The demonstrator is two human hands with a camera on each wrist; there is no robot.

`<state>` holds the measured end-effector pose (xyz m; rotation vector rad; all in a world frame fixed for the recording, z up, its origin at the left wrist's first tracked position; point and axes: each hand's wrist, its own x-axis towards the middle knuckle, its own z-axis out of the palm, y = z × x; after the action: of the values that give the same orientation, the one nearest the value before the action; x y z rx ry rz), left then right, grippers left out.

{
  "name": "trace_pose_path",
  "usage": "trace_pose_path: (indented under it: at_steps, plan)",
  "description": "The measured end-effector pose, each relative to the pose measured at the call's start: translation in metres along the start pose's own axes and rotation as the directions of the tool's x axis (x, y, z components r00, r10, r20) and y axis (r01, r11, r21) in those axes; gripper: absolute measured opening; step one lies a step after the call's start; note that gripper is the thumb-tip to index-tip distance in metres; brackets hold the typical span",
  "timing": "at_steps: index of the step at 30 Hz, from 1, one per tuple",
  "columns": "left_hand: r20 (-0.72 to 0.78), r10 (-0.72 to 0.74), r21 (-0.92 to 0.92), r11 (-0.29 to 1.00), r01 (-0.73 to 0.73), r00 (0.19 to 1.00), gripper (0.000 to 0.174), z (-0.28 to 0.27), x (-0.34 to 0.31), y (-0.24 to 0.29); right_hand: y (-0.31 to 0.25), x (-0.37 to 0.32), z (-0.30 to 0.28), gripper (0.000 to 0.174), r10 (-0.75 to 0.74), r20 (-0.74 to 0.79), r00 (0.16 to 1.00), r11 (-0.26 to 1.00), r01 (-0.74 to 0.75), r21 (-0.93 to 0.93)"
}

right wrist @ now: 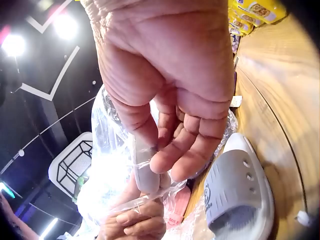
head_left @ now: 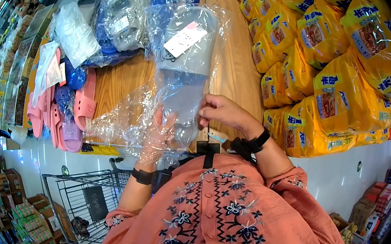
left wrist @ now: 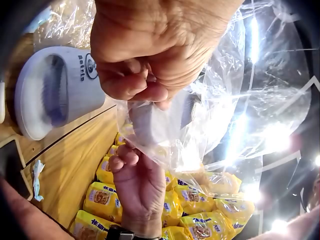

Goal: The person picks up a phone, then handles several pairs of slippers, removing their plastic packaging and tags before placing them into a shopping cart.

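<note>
A grey slipper in a clear plastic bag is between my two hands, over the table's near edge. My left hand shows through the plastic and grips the slipper by its left side. From the other side, my right hand pinches the slipper's edge between thumb and fingers; its curled fingers show in the right wrist view. Just beyond, a matching grey slipper lies on the table, with a white tag over its strap in the head view.
More bagged grey and blue slippers lie at the table's back left. Pink slippers hang over its left edge. Yellow food packets are piled along the right. A shopping cart stands below, left of my body.
</note>
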<state>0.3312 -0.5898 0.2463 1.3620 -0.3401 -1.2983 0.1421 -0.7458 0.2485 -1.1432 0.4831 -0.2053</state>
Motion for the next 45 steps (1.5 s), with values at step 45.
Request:
trace_pose_path:
  at_steps: [45]
  plan:
    - [0.156,-0.077,0.119,0.991,0.059,0.985,0.032,-0.021,0.006,-0.022,0.033,0.031,-0.047,0.019,-0.055,-0.621,0.782,0.948,0.236,0.214]
